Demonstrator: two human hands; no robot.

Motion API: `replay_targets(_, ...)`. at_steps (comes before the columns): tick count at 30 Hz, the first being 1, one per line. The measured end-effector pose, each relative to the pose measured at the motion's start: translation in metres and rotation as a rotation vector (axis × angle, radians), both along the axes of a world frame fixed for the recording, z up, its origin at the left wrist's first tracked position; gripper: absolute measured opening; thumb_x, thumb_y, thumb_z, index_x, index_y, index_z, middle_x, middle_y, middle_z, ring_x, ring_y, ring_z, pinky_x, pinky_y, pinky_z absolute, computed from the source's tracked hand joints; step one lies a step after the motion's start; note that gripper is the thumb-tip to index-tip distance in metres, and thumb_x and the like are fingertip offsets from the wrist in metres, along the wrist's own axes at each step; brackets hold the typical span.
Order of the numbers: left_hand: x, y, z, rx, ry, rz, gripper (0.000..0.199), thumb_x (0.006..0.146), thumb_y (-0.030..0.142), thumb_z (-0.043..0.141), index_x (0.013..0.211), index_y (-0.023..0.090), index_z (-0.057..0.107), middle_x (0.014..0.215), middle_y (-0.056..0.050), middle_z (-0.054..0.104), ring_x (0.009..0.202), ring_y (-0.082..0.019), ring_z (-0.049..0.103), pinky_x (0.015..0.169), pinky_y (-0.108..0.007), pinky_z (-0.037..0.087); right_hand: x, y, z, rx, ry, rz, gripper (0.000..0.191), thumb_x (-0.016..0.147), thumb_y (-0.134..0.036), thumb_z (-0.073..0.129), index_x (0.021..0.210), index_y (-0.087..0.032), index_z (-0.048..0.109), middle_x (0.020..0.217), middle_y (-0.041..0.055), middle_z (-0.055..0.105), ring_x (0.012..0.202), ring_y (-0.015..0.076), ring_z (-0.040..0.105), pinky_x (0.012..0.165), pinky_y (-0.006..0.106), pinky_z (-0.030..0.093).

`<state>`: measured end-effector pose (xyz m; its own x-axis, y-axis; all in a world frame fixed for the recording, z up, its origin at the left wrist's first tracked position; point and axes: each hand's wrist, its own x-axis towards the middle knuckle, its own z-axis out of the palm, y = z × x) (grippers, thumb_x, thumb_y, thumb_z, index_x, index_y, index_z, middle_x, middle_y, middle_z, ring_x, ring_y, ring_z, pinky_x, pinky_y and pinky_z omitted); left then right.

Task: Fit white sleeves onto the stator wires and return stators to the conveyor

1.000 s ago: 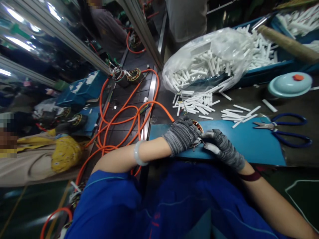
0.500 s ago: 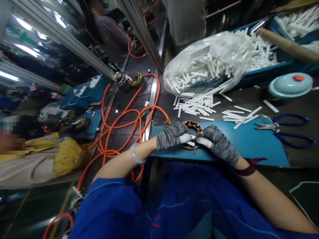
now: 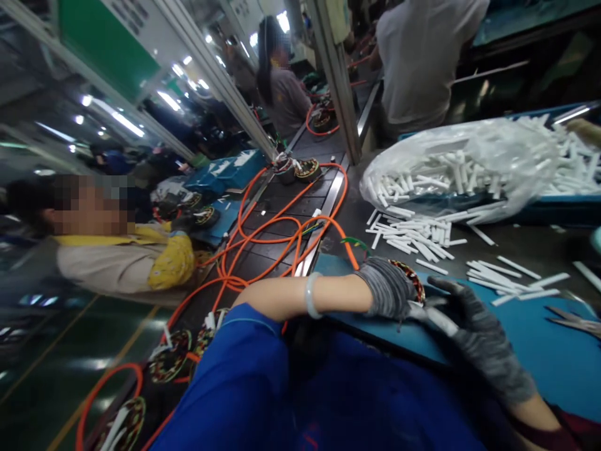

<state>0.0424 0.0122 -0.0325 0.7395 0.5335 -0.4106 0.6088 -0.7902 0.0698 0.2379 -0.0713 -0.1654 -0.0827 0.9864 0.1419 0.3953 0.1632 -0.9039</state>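
A wound motor stator [image 3: 409,279], a ring with red and copper-coloured windings, sits on the blue mat [image 3: 554,376]. My left hand [image 3: 387,289], in a grey knitted glove with white fingertips, is closed on the stator's near left side and hides much of it. Just right of the ring is my right hand [image 3: 479,338], in a similar glove and slightly blurred. Its dark forefinger stretches toward the stator, apart from the white-tipped thumb; I make out nothing held there. Short white tubes [image 3: 511,275] lie beyond the right hand. Pliers [image 3: 573,321] rest at the right edge.
A clear plastic bag [image 3: 399,163] of white tubes lies behind a loose pile [image 3: 413,235]. An orange hose [image 3: 282,220] loops across the dark line at left. More stators [image 3: 307,169] stand along it. A co-worker in a yellow sleeve [image 3: 173,266] sits at left.
The view has swung left, so the bench appears farther right. My right hand has drawn away from the stator and its forefinger has lifted; my left hand stays on the ring.
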Motion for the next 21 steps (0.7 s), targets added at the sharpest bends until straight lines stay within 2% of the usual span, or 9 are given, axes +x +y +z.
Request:
replay_targets(3, -0.001, 0.010, 0.008, -0.004, -0.078, -0.139, 0.061, 0.084, 0.059, 0.072, 0.132, 0.021, 0.069, 0.138, -0.014, 0.067, 0.122, -0.033, 0.064, 0.099, -0.043, 0.050, 0.006, -0.016, 0.011, 0.114, -0.059, -0.080, 0.040, 0.093, -0.051, 0.065, 0.127, -0.029, 0.067, 0.116, 0.0075, 0.076, 0.099, 0.0297, 0.075, 0.089, 0.049, 0.065)
replay_targets(5, -0.007, 0.023, 0.004, -0.068, -0.153, -0.162, 0.074, 0.081, 0.054, 0.078, 0.144, 0.020, 0.060, 0.148, -0.013, 0.060, 0.130, -0.030, 0.060, 0.106, -0.039, 0.048, 0.001, -0.025, 0.019, 0.234, -0.067, -0.049, 0.028, 0.095, -0.044, 0.064, 0.119, -0.032, 0.070, 0.109, 0.0051, 0.077, 0.093, 0.0286, 0.076, 0.085, 0.046, 0.067)
replay_targets(7, -0.010, 0.036, -0.003, -0.143, -0.194, -0.046, 0.071, 0.087, 0.054, 0.073, 0.148, 0.024, 0.055, 0.142, -0.009, 0.065, 0.128, -0.026, 0.063, 0.106, -0.034, 0.049, -0.008, -0.028, 0.025, 0.332, -0.053, 0.055, 0.024, 0.097, -0.036, 0.061, 0.120, -0.036, 0.070, 0.108, 0.0031, 0.078, 0.091, 0.0266, 0.077, 0.083, 0.043, 0.068)
replay_targets(9, -0.009, 0.045, -0.007, -0.159, -0.210, 0.157, 0.066, 0.091, 0.057, 0.068, 0.148, 0.026, 0.055, 0.133, -0.006, 0.071, 0.124, -0.025, 0.066, 0.103, -0.034, 0.052, -0.019, -0.025, 0.028, 0.377, -0.053, 0.123, 0.031, 0.099, -0.032, 0.058, 0.127, -0.038, 0.068, 0.114, 0.0030, 0.077, 0.096, 0.0260, 0.077, 0.088, 0.042, 0.066)
replay_targets(12, -0.008, 0.044, 0.001, -0.117, -0.279, 0.303, 0.065, 0.091, 0.057, 0.069, 0.145, 0.022, 0.058, 0.133, -0.008, 0.071, 0.123, -0.026, 0.067, 0.105, -0.038, 0.054, -0.026, -0.020, 0.029, 0.324, -0.091, 0.086, 0.036, 0.100, -0.036, 0.057, 0.135, -0.034, 0.065, 0.125, 0.0060, 0.073, 0.108, 0.0283, 0.074, 0.101, 0.047, 0.061)
replay_targets(14, -0.014, 0.038, 0.011, -0.074, -0.405, 0.194, 0.054, 0.096, 0.047, 0.067, 0.139, 0.017, 0.062, 0.136, -0.012, 0.069, 0.125, -0.025, 0.066, 0.107, -0.037, 0.053, -0.024, -0.018, 0.030, 0.257, -0.103, 0.026, 0.039, 0.099, -0.039, 0.058, 0.137, -0.032, 0.063, 0.127, 0.0068, 0.072, 0.113, 0.0289, 0.072, 0.104, 0.047, 0.059)
replay_targets(17, -0.030, 0.031, 0.018, -0.004, -0.561, -0.142, 0.034, 0.102, 0.036, 0.059, 0.127, 0.016, 0.071, 0.140, -0.014, 0.065, 0.132, -0.023, 0.061, 0.114, -0.040, 0.048, -0.018, -0.018, 0.034, 0.193, -0.081, -0.035, 0.042, 0.099, -0.039, 0.058, 0.140, -0.032, 0.061, 0.128, 0.0056, 0.072, 0.113, 0.0267, 0.072, 0.104, 0.045, 0.059)
replay_targets(19, -0.039, 0.028, 0.011, 0.056, -0.534, -0.265, 0.034, 0.103, 0.038, 0.057, 0.126, 0.019, 0.072, 0.144, -0.012, 0.064, 0.138, -0.025, 0.057, 0.120, -0.046, 0.043, -0.017, -0.016, 0.035, 0.172, -0.056, -0.006, 0.041, 0.101, -0.038, 0.056, 0.141, -0.033, 0.060, 0.129, 0.0052, 0.073, 0.113, 0.0252, 0.072, 0.104, 0.043, 0.059)
replay_targets(21, -0.041, 0.024, -0.001, 0.130, -0.433, -0.274, 0.039, 0.102, 0.041, 0.058, 0.133, 0.020, 0.069, 0.148, -0.011, 0.061, 0.143, -0.028, 0.052, 0.121, -0.050, 0.041, -0.019, -0.011, 0.032, 0.169, -0.035, 0.065, 0.039, 0.102, -0.037, 0.055, 0.140, -0.032, 0.062, 0.126, 0.0050, 0.074, 0.113, 0.0247, 0.072, 0.104, 0.044, 0.058)
